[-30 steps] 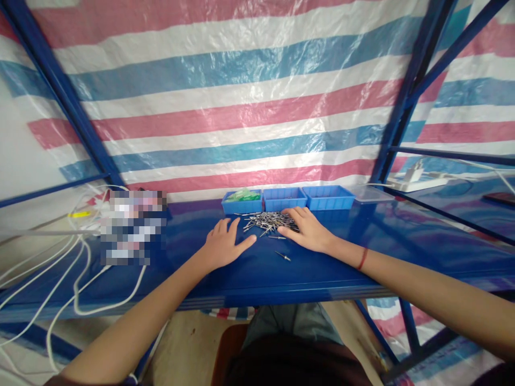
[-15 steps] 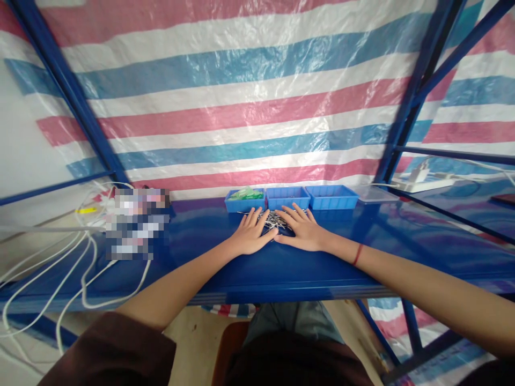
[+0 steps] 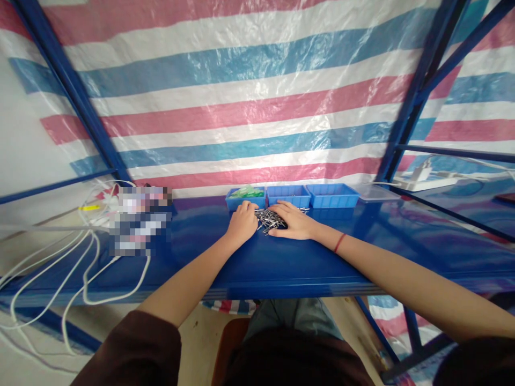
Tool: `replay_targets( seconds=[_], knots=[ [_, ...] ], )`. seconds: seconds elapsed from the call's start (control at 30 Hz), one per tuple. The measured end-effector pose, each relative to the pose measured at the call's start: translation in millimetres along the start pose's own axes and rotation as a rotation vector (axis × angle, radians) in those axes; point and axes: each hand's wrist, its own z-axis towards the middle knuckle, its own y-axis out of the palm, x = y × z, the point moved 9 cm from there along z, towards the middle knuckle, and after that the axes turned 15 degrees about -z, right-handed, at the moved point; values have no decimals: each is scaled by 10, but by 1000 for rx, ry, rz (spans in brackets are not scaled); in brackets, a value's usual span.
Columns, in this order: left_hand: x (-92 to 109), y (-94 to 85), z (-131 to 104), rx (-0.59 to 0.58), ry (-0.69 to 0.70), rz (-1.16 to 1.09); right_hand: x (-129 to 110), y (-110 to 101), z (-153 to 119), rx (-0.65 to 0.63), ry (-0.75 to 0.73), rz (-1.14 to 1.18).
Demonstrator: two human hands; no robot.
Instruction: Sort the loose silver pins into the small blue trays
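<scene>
A pile of thin silvery metal pieces [image 3: 270,219] lies on the blue table between my hands. My left hand [image 3: 243,220] is at the pile's left side with its fingers curled in; whatever they hold, if anything, is hidden. My right hand [image 3: 293,220] rests over the right side of the pile, fingers apart and palm down. Just behind my hands stand a blue bin with green items [image 3: 246,198], a middle blue bin [image 3: 288,197] and a right blue bin [image 3: 333,196].
White cables [image 3: 90,268] and a blurred-out patch [image 3: 140,222] are on the left. A clear plastic lid [image 3: 378,193] lies right of the bins, and a white power strip [image 3: 426,182] is farther right. Blue metal posts rise on both sides.
My left hand has curled its fingers, which were spread before. My right hand has shifted slightly left over the pile, and the thumbs have moved apart, showing more metal pieces.
</scene>
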Motion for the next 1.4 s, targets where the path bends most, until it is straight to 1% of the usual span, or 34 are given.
replay_targets(
  seconds=[0.1, 0.2, 0.33, 0.53, 0.73, 0.87, 1.1, 1.4],
  knots=[
    [-151, -5, -8, -74, -80, 168, -11, -22, -21, -5, -4, -11],
    [-225, 23, 1, -124, -118, 258, -1, -19, -26, -11, 6, -20],
    [-265, 53, 36, -145, -122, 270, -14, -21, -23, -17, -4, -24],
    [-328, 45, 46, -145, -165, 245, -42, -64, -27, -23, -6, -38],
    [-342, 40, 86, -112, -96, 172, -58, -59, -33, -46, -5, -44],
    [-354, 58, 140, -137, -25, 133, -48, -41, -32, -50, -6, -40],
    [-268, 86, 165, -171, 88, 22, -28, -36, -30, -64, 19, -48],
    [25, 153, 90, -201, 184, -187, -18, -46, -33, -62, 54, -58]
  ],
)
